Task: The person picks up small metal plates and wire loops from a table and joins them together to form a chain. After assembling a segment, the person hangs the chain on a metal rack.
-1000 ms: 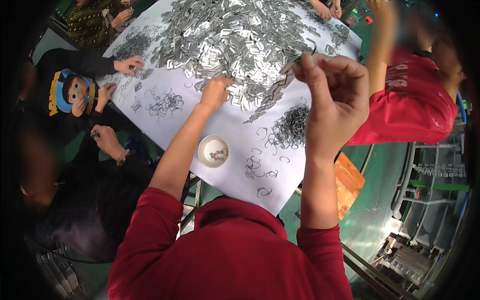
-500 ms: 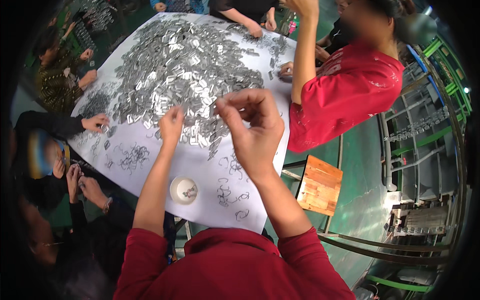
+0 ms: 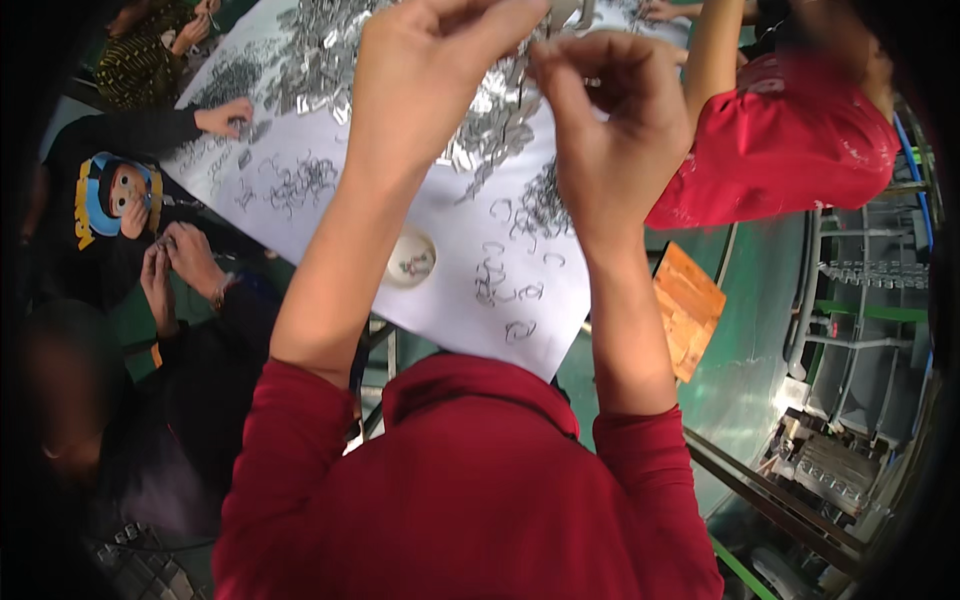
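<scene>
Both my hands are raised close together over the white-covered table, near the top of the head view. My left hand (image 3: 425,75) is closed, its thumb and finger pinching a small grey metal piece (image 3: 568,12) that is partly cut off by the upper edge. My right hand (image 3: 625,125) is closed in a pinch just beside it. What its fingertips hold is too small to make out. Beneath them lies a large heap of shiny flat metal pieces (image 3: 320,55). Thin dark curved wire rings (image 3: 495,280) are scattered nearer to me.
A small white bowl (image 3: 411,256) with small bits inside stands by my left forearm. A co-worker's red sleeve (image 3: 775,150) is close on the right, above a wooden stool (image 3: 688,305). Other people's hands (image 3: 228,117) work along the table's left side. Metal racks (image 3: 860,270) stand far right.
The view has tilted, so the table sits higher in it. My left hand has risen from the heap to meet my right hand, and now pinches a metal piece.
</scene>
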Action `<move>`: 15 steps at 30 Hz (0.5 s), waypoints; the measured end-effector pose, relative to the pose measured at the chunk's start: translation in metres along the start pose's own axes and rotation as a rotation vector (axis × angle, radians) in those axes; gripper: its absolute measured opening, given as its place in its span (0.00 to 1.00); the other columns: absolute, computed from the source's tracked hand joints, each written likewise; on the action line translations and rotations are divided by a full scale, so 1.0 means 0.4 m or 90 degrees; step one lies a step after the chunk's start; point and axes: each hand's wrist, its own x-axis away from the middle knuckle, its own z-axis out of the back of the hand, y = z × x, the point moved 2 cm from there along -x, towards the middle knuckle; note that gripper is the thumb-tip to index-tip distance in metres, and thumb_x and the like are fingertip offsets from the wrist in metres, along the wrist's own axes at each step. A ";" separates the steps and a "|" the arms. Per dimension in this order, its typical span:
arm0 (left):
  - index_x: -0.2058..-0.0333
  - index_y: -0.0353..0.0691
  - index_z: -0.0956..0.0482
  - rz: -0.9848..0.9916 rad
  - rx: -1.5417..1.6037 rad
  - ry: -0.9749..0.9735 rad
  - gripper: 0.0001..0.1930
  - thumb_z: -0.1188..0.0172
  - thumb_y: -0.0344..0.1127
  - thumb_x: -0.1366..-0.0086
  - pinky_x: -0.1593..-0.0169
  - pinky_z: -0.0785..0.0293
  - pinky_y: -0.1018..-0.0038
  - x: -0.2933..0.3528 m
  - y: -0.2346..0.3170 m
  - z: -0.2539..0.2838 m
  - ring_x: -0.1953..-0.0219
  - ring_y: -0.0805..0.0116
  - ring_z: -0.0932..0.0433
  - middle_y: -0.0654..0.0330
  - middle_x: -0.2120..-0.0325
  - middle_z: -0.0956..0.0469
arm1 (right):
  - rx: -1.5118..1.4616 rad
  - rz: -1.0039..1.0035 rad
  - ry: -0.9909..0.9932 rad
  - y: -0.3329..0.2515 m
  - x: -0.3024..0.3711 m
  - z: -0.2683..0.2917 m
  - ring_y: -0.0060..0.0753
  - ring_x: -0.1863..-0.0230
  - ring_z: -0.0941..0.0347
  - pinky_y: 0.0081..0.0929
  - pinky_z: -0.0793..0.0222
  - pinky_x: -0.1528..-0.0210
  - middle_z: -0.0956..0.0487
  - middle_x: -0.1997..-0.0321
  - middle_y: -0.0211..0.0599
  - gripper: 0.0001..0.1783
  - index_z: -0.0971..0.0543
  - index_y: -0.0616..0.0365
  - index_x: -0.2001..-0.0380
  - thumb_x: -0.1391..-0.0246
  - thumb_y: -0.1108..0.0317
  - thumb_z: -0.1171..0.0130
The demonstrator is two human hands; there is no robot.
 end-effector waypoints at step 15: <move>0.60 0.31 0.23 -0.207 0.067 -0.038 0.13 0.38 0.30 0.44 0.62 0.32 0.85 -0.019 0.039 0.014 0.69 0.80 0.26 0.63 0.70 0.21 | 0.458 -0.517 -0.483 0.367 0.492 0.147 0.41 0.70 0.24 0.34 0.30 0.66 0.20 0.72 0.39 0.09 0.21 0.54 0.69 0.54 0.64 0.41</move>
